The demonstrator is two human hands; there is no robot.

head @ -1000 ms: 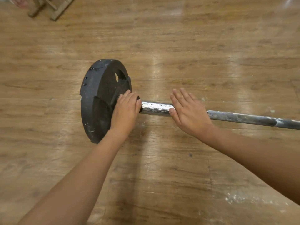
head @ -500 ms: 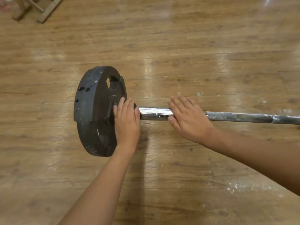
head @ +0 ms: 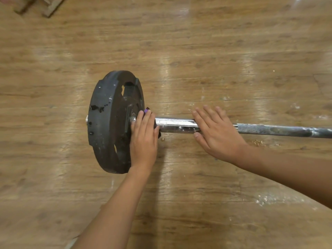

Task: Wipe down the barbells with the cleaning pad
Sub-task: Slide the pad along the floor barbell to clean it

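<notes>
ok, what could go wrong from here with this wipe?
1. The barbell rests on its round plate on the smooth floor. The right hand lies flat on the sleeve, not curled round it, so the bar may roll as the pad pushes.
2. The left hand presses the cleaning pad right against the plate. Fingers could get pinched if the plate slides.
3. Wet drops lie on the floor near the bar, a possible slip risk.

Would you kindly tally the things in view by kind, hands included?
Weight plate: 1
Barbell bar: 1
Cleaning pad, mostly hidden under a hand: 1
Hands: 2, left hand and right hand
Wooden frame, cut off at the corner: 1
Total: 6
</notes>
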